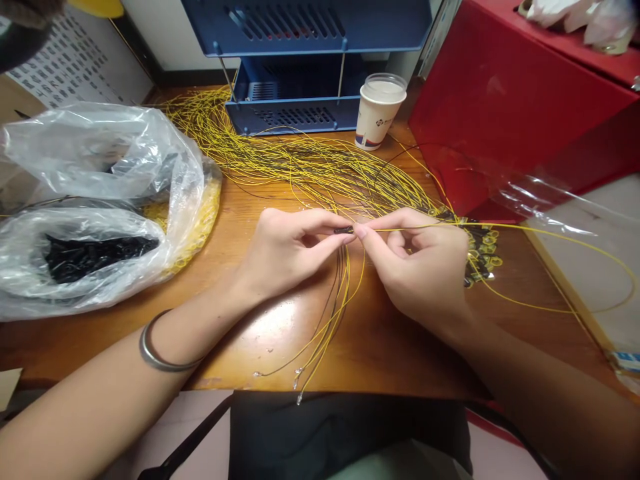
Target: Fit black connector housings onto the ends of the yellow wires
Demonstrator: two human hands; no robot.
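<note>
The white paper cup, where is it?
In the head view, the cup stands at the back, right of centre, by the blue slotted rack and thin yellow wires.

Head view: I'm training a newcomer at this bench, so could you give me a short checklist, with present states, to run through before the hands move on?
1. Small black piece held by the left hand: ok, between thumb and index finger.
2. Yellow wire controlled by the right hand: ok, it appears pinched at the fingertips.
3. Wire seated in the piece: cannot tell, fingertips hide the joint.
4. Loose wire ends well back from the front edge of the table: not ok, one seems to overhang it.
5. Paper cup upright and apart from both hands: ok.
6. Plastic bag open, black parts visible: ok.
</note>
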